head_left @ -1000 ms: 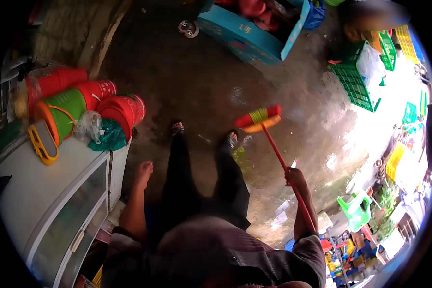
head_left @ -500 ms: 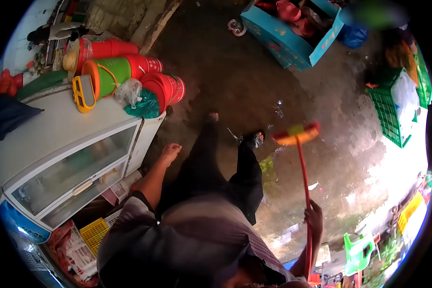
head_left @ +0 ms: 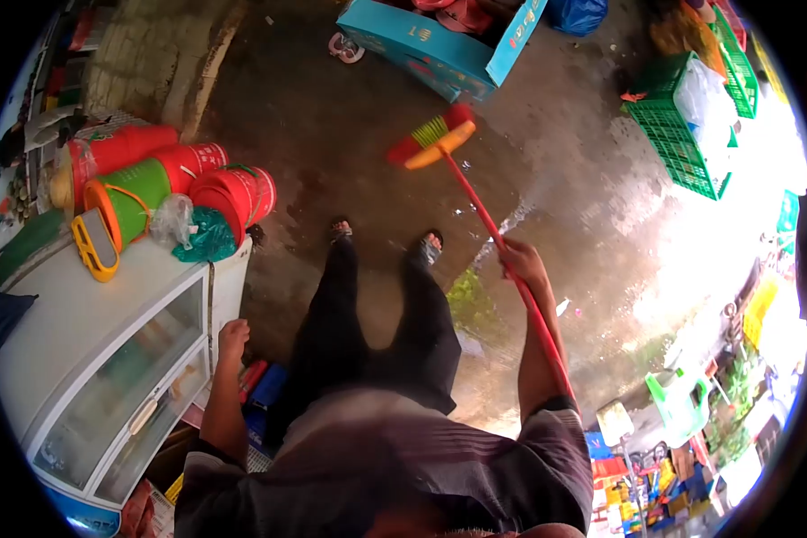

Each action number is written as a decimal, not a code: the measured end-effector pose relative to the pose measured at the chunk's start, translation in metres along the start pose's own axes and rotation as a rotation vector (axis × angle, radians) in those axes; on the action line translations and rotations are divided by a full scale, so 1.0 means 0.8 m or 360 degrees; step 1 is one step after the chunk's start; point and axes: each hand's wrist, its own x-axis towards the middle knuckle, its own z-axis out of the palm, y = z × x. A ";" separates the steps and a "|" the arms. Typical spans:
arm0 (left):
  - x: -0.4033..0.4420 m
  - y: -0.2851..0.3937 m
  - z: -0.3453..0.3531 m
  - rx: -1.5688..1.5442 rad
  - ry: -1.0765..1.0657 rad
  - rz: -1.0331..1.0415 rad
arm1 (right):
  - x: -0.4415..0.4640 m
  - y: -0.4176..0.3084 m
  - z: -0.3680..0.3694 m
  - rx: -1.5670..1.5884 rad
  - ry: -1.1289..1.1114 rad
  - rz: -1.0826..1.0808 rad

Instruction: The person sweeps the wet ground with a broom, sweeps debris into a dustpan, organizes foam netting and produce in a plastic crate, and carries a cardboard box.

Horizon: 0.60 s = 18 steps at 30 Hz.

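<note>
My right hand (head_left: 524, 264) is wrapped around the red handle of a broom (head_left: 480, 204). The broom's head, orange on top with red and yellow-green bristles, is lifted in front of me, slightly blurred, with its bristles turned away from me. Down at my left side, beside the white glass-door chest freezer (head_left: 99, 309), hangs my left hand (head_left: 234, 339); its fingers are curled in and nothing shows in them. My sandalled feet stand apart on the wet concrete floor (head_left: 394, 296).
Ahead sits a blue cardboard box (head_left: 421, 40) with red things inside, beside a roll of tape (head_left: 346, 47). Red buckets (head_left: 233, 197) and a green bucket (head_left: 134, 193) lie on the freezer. Right stand a green crate (head_left: 681, 134) and a light-green plastic chair (head_left: 680, 402).
My right hand has swung forward and the broom head has moved forward and left. My left hand has dropped back beside the freezer. My view has shifted right, and my feet are now nearly level.
</note>
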 end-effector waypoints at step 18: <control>0.102 -0.074 0.035 0.0062 -0.0308 -0.0115 | -0.332 0.031 0.094 -0.0206 0.0542 0.0529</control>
